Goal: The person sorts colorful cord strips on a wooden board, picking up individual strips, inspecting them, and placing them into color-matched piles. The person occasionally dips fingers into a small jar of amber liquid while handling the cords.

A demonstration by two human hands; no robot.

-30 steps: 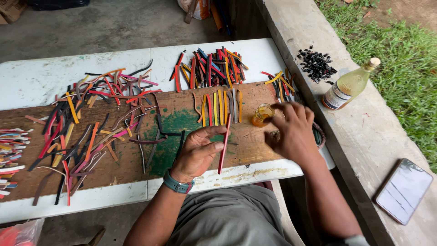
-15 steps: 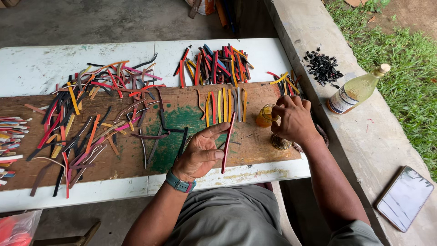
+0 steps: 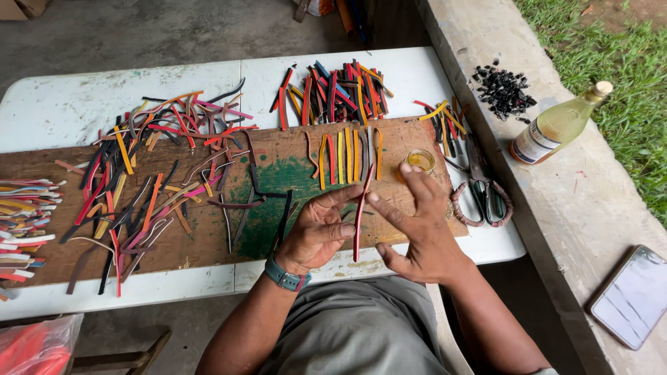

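My left hand [image 3: 318,230] holds a long red strip [image 3: 361,212] upright between thumb and fingers over the wooden board [image 3: 208,229]. My right hand [image 3: 417,226] is beside it with fingers spread, one fingertip touching the strip near its middle. Just beyond my right fingers a small glass cup of yellow liquid [image 3: 420,161] sits on the board. A row of yellow, red and dark strips [image 3: 344,156] lies side by side on the board above my hands.
Heaps of coloured strips lie at the left [image 3: 153,160] and at the back [image 3: 333,90] of the white table [image 3: 69,104]. Scissors [image 3: 483,191] rest at the right. A bottle [image 3: 556,128], black bits [image 3: 504,87] and a phone [image 3: 632,295] sit on the concrete ledge.
My right hand came back from the cup and scissors area to the red strip. My left hand raised the strip slightly and still holds it.
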